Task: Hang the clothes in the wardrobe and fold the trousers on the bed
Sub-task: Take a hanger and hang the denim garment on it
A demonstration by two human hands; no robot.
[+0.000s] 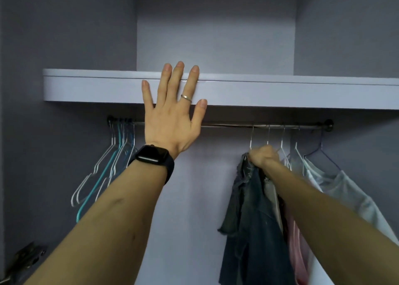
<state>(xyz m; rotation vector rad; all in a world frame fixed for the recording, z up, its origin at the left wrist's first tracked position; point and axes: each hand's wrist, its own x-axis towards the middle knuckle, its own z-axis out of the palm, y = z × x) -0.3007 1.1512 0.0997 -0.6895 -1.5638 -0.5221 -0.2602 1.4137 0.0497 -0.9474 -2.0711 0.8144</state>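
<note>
Head view: L hand (170, 120) lies flat, fingers straight, on shelf (280, 92) above the rail (226, 125). R hand (262, 156) grips denim garment (254, 220) at hanger top, just below rail. Risk: if hook sits badly, garment can drop at release.

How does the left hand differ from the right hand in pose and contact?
The left hand is open, fingers straight and spread; the right hand is curled in a grip. The left hand lies flat against the shelf front; the right hand holds the top of the denim garment, below the rail. The left wears a ring and a watch; the right shows neither. Both reach into the wardrobe.
</note>
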